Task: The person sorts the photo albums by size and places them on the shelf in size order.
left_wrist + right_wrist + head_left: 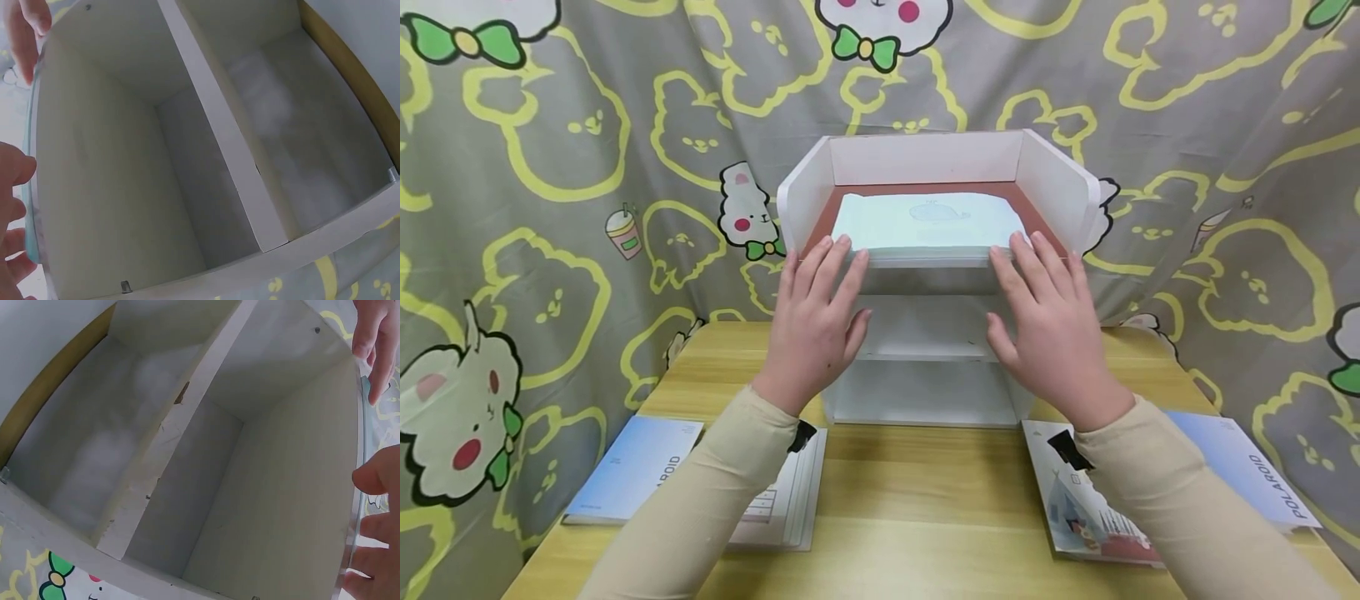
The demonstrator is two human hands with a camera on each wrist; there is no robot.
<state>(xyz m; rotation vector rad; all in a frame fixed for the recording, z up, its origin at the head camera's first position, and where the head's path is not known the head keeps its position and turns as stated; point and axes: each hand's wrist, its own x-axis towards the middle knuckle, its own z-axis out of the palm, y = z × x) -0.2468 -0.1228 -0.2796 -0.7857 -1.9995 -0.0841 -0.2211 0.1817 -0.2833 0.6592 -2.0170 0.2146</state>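
Note:
A pale mint, flat, layered thing with a small whale drawing (917, 218) lies on the top tier of a small white shelf (925, 396). My left hand (816, 321) is at its front left corner, fingers extended and fingertips along the front edge. At the front right corner my right hand (1048, 325) lies the same way, thumb pointing inward below the shelf board. In the left wrist view, the left fingers (14, 206) line the mint edge. The right wrist view has the right fingers (378, 531) beside that edge.
Below the top tier, a divider board (219, 125) separates the shelf's compartments. Blue POLAROID books (636, 467) (1247, 467) lie at both sides of the wooden table (917, 517). Illustrated books (786, 500) (1082, 508) lie nearer the middle. A patterned curtain (662, 125) hangs behind.

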